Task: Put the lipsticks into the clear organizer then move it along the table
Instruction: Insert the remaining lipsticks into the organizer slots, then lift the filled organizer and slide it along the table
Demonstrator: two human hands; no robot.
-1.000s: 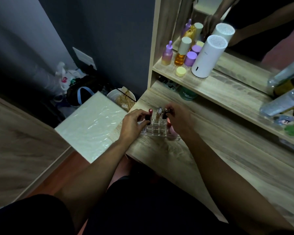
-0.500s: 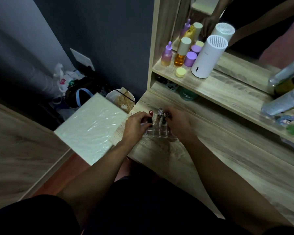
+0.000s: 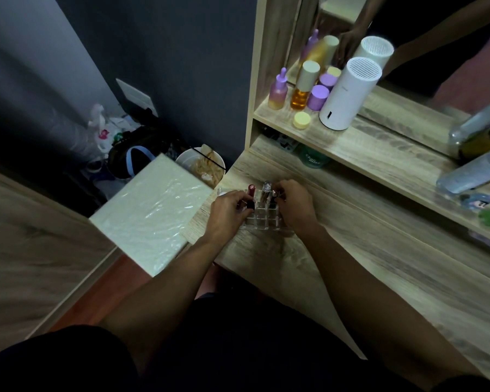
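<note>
since a second ago both hands and the clear organizer (image 3: 262, 219) sit slightly nearer the table's left end. lipsticks (image 3: 251, 193) stand upright in its back row. left hand (image 3: 226, 208) and right hand (image 3: 294, 204) clasp its opposite sides, fingers curled. table (image 3: 337, 250) edge lies close at left; a sideways jerk could tip the tubes or slide it off.

Clear organizer (image 3: 262, 220): on tabletop (image 3: 351, 264), near its left edge; three lipsticks (image 3: 251, 193) upright in its rear compartments; hands flank it.
</note>
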